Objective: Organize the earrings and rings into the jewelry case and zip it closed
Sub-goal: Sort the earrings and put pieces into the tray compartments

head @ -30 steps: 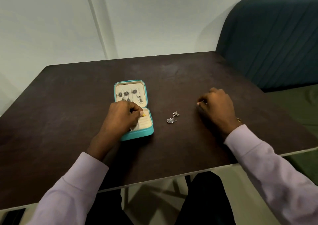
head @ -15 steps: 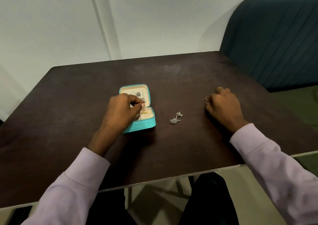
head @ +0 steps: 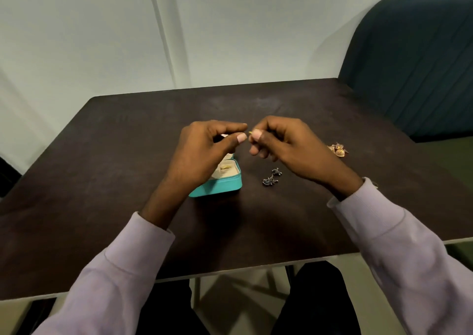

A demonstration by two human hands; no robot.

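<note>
Midway through: the right hand [head: 286, 147] pinches a tiny gold piece, the left hand's [head: 204, 152] fingertips closing on it above the open jewelry case [head: 220, 185], while silver earrings [head: 272, 177] below and gold earrings [head: 338, 150] rightward wait, zip undone.

The dark brown table [head: 107, 160] carries three items. An open turquoise jewelry case [head: 225, 183] rests near its centre. Silver earrings [head: 271, 176] lie just right of the case. Gold earrings [head: 338, 149] lie farther right of the case, apart from the silver ones.
</note>
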